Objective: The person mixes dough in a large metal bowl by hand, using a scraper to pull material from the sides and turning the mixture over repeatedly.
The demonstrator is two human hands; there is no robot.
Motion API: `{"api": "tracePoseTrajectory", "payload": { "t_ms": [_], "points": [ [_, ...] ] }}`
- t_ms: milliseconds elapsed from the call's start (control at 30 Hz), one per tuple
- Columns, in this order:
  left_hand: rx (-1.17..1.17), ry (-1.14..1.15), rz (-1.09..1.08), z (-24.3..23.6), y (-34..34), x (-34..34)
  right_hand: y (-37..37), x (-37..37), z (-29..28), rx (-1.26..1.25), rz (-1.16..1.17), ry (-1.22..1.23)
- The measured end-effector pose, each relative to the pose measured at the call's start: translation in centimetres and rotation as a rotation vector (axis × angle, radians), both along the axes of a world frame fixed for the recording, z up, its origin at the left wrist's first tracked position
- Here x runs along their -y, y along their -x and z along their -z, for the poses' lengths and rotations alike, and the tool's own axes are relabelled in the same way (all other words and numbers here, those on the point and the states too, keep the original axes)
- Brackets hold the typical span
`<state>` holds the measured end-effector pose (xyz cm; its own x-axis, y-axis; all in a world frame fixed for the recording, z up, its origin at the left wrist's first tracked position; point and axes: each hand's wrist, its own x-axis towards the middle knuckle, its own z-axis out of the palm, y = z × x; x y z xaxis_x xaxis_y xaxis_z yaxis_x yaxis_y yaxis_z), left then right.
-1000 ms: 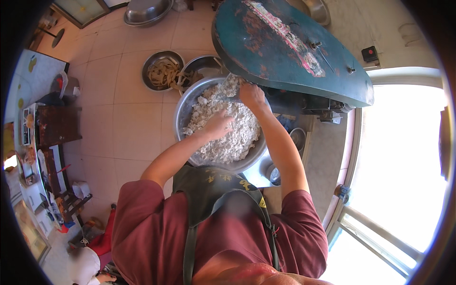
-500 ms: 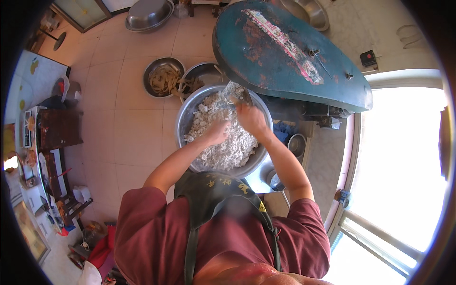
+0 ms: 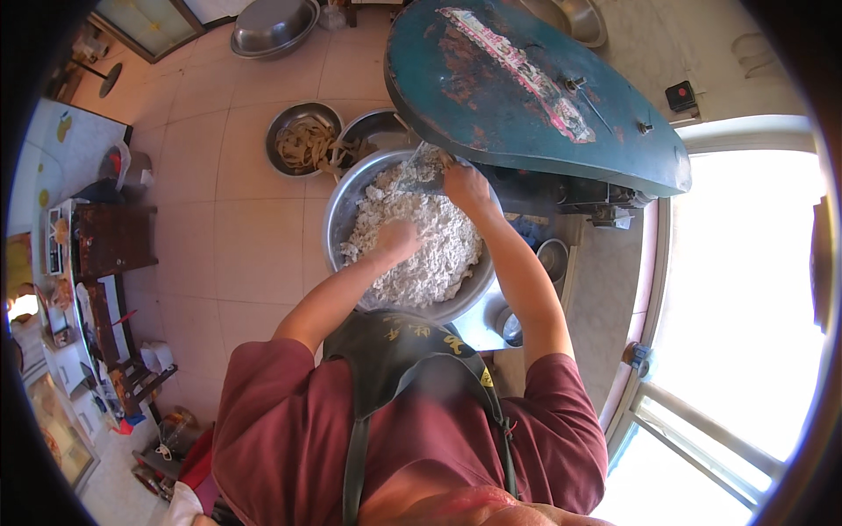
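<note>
A large metal bowl (image 3: 334, 230) holds crumbly white floury dough (image 3: 430, 254). My left hand (image 3: 400, 240) is down in the dough left of the middle, its fingertips hidden. Close to the far right rim, my right hand (image 3: 467, 188) is closed on a flat grey scraper (image 3: 423, 187), whose blade lies over the dough at the far side. The scraper's exact shape is partly hidden by the hand and the dough.
A blue-green machine cover (image 3: 526, 88) overhangs the bowl's far right side. Beyond the bowl, a metal basin (image 3: 298, 169) with pale strips stands beside another basin (image 3: 386, 128). An upturned metal basin (image 3: 274, 26) lies farther off. Bright glazing (image 3: 737, 289) is at the right.
My right hand has moved slightly right and farther away with the scraper. My left hand has shifted a little left, away from the right hand.
</note>
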<state>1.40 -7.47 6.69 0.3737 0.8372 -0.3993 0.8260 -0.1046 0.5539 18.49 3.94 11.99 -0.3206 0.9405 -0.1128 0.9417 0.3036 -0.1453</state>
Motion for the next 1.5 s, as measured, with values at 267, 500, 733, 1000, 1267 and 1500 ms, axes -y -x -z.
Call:
{"api": "tracePoseTrajectory", "payload": {
  "t_ms": [267,500,733,1000,1267,1500],
  "points": [
    [0.277,-0.001,-0.15,-2.9,0.7,1.4,3.1,3.0,-3.7,-0.083,0.027,0.203],
    [0.201,-0.169,-0.195,-6.0,-0.3,-3.2,1.4,1.8,-3.7,-0.224,0.119,0.085],
    [0.106,-0.453,-0.152,-6.9,-2.0,-8.0,-1.8,3.6,-3.7,-0.195,0.196,0.058],
    [0.228,-0.572,-0.115,-3.1,-1.2,-6.8,0.6,2.5,-4.5,-0.22,0.187,0.113],
    [0.364,-0.608,0.006,-4.8,0.4,-3.2,0.5,2.1,-4.2,-0.106,0.011,0.171],
    [0.119,-0.266,0.102,0.8,3.0,-0.2,1.9,2.3,-4.6,-0.119,-0.017,0.042]
  ]
}}
